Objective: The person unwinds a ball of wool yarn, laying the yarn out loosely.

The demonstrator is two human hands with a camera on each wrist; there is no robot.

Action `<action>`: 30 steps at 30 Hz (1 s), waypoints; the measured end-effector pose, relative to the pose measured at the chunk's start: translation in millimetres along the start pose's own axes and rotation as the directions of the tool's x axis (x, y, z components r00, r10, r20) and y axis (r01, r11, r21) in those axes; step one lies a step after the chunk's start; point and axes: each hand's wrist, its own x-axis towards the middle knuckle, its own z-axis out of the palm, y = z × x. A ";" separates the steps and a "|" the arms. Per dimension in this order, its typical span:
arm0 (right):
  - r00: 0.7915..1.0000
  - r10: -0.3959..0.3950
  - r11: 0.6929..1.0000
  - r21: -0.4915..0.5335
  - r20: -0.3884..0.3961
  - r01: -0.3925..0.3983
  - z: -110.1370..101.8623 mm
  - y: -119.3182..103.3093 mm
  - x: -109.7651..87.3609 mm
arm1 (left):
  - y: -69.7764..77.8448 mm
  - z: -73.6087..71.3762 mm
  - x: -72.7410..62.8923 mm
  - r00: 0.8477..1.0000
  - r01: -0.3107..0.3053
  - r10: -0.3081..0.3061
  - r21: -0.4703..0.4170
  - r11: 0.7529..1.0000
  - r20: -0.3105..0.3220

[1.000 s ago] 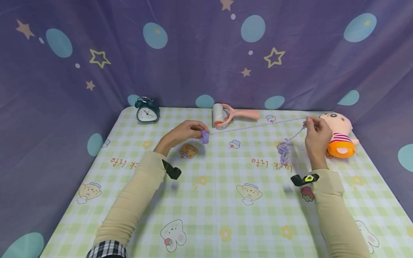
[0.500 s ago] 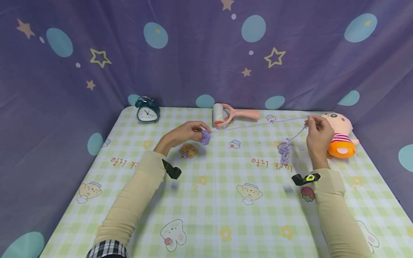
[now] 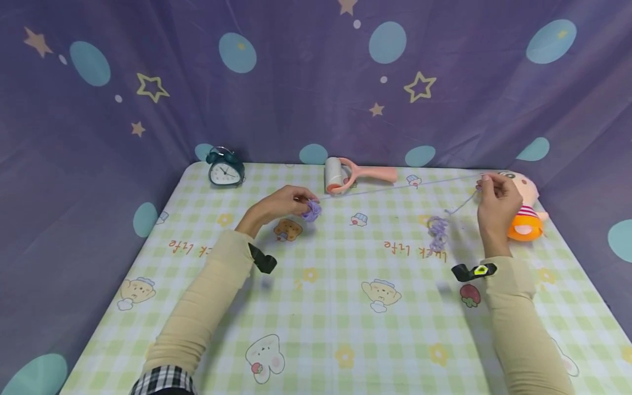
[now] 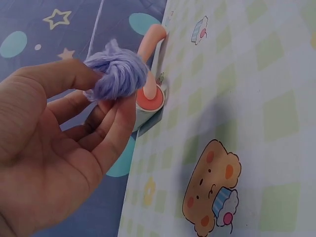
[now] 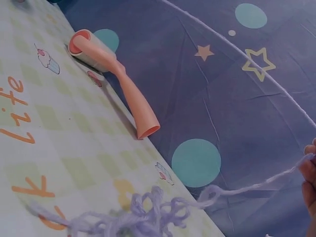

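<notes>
A small wound ball of purple yarn (image 4: 118,71) is pinched between the thumb and fingers of my left hand (image 3: 281,204), above the table. From it a single strand of yarn (image 3: 410,185) runs taut across to my right hand (image 3: 498,211), whose thumb and fingertips pinch it. Below that hand the strand slants down to a loose, looped tangle of the same yarn (image 3: 437,233). In the right wrist view the tangle (image 5: 133,217) shows many loops, and only the fingertips (image 5: 309,173) appear at the edge.
Behind the strand lies a lint roller (image 3: 362,174) with a pink handle. A dark green alarm clock (image 3: 226,169) stands at the back left. A plush doll (image 3: 527,225) is partly hidden behind my right hand. The checkered tablecloth (image 3: 326,307) meets a purple curtain (image 3: 296,82).
My right hand has moved right and slightly away, drawing the strand with it and covering more of the doll. The left hand stays nearly in place while the yarn ball turns slightly.
</notes>
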 end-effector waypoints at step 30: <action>0.998 0.053 0.994 -0.095 -0.036 -0.057 -10.8 8.2 -0.4 | -4.8 -9.1 0.7 0.964 -0.118 0.035 -0.302 0.946 -0.265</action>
